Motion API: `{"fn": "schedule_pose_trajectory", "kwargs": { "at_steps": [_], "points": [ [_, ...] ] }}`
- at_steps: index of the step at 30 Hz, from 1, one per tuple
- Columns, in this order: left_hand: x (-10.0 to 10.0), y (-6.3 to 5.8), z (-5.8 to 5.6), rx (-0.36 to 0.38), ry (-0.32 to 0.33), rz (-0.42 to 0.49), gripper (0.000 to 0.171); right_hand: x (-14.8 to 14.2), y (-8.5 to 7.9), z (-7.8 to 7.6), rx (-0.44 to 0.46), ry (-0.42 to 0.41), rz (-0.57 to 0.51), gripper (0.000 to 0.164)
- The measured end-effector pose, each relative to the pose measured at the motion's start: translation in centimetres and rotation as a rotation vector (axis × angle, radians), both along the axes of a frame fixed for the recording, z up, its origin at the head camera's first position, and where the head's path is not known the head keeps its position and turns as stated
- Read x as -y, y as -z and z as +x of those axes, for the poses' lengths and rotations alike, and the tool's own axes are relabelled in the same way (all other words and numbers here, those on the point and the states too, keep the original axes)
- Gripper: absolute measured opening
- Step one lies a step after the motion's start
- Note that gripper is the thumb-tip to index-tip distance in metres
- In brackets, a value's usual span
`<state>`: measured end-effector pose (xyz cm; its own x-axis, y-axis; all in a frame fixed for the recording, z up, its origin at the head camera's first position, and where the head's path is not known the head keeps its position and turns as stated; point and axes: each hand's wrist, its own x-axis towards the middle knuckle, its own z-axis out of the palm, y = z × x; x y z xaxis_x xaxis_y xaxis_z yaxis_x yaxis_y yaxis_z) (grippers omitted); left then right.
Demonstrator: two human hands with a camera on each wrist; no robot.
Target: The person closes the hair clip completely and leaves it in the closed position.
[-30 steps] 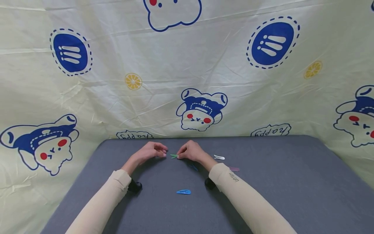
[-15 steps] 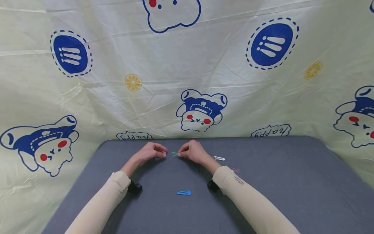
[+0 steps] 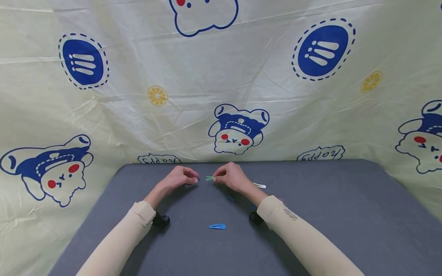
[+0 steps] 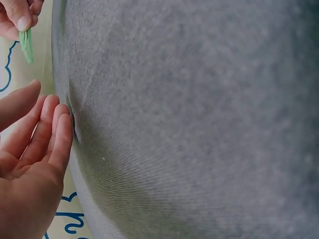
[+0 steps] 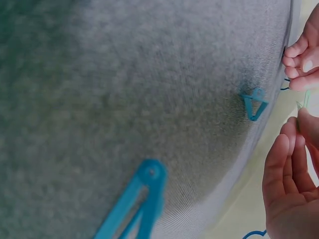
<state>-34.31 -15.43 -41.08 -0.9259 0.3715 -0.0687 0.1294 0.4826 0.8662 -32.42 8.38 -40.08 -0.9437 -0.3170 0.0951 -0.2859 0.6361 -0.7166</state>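
My right hand (image 3: pixel 230 177) pinches a small green snap hair clip (image 3: pixel 209 178) between thumb and fingertips. The clip's free end points toward my left hand (image 3: pixel 177 177), which hovers close by with nothing in it. In the left wrist view the left fingers (image 4: pixel 61 139) are loosely extended, thumb apart, and the green clip (image 4: pixel 27 46) hangs from the other hand's grip. Below the right hand lies a dark blue hair clip (image 3: pixel 230 197). The right wrist view shows two blue clips on the cloth, one small (image 5: pixel 255 114) and one close up (image 5: pixel 155 201).
A bright blue hair clip (image 3: pixel 217 226) lies between the forearms on the grey table (image 3: pixel 193 253). Behind the right wrist a white clip (image 3: pixel 260 185) partly shows. The right sleeve (image 3: pixel 293 226) hides most of a pink one. A printed curtain (image 3: pixel 193 126) hangs at the far edge.
My right hand has risen slightly and moved right with the green clip, its sleeve now covering most of the pink clip. The left hand stays nearly still.
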Motion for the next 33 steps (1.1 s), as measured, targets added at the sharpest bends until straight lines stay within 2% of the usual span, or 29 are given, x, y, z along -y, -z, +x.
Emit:
{"fn": "schedule_pose_trajectory", "kwargs": {
  "at_steps": [7,18,33],
  "points": [
    [-0.3,-0.3,0.5,-0.022,0.005,0.012,0.030,-0.4,-0.4,0.6,-0.041,-0.020,-0.018,0.006],
    [-1.4,-0.9,1.6,-0.093,0.031,-0.032,0.025,-0.6,-1.1,2.1,-0.064,-0.003,-0.031,0.007],
    [-2.1,-1.4,3.2,-0.134,0.030,-0.001,0.026,-1.5,-1.5,4.3,-0.110,0.022,-0.088,0.009]
  ]
}}
